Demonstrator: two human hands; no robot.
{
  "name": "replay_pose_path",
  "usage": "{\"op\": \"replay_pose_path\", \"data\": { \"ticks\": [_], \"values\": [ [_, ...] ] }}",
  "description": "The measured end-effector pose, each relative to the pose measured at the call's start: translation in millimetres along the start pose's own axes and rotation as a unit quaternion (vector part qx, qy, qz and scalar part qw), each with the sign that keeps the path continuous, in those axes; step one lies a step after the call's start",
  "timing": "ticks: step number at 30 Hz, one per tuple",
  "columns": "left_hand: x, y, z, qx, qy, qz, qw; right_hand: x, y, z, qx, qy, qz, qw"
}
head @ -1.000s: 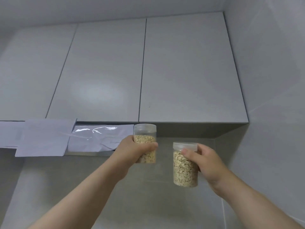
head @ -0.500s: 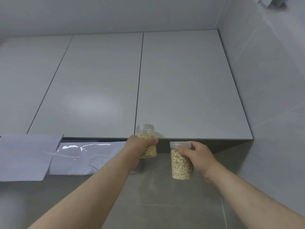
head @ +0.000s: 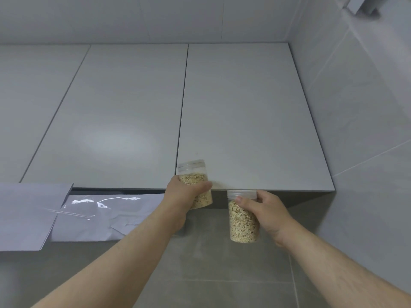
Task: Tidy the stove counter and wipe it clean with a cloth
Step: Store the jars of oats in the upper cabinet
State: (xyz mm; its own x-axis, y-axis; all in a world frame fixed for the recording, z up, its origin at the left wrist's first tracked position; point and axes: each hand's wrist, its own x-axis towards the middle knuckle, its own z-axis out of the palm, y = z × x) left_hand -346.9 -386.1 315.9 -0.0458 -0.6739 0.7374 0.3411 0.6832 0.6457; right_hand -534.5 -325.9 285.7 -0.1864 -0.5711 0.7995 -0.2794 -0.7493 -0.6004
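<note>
Left jar [head: 193, 177] is pointing lid-up, long axis near vertical, leaning slightly left, in front of the cabinet door [head: 244, 118] at its bottom edge. Left hand [head: 182, 196] is gripping it and covering its middle. Right jar [head: 243, 223] is hanging upright just below that door, right hand [head: 266, 212] gripping its lid end. Contents are probably oats.

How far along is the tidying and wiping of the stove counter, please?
Done: nothing checkable; the counter is out of view. In hand: the left hand grips one oat jar and the right hand a second oat jar, both up at the shut cabinet doors. Left: opening a door, stowing the jars, wiping; no cloth shows.
</note>
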Motion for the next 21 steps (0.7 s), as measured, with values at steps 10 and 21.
{"op": "replay_pose_path", "data": {
  "ticks": [10, 21],
  "values": [
    [-20.7, -0.5, -2.2, -0.085, 0.024, 0.069, 0.994, -10.7, -30.8, -4.0, 0.001, -0.019, -0.019, 1.000],
    [-61.2, 50.4, -41.8, -0.011, -0.120, 0.131, 0.984, -36.6, -78.5, 0.8, -0.005, -0.057, -0.070, 0.996]
  ]
}}
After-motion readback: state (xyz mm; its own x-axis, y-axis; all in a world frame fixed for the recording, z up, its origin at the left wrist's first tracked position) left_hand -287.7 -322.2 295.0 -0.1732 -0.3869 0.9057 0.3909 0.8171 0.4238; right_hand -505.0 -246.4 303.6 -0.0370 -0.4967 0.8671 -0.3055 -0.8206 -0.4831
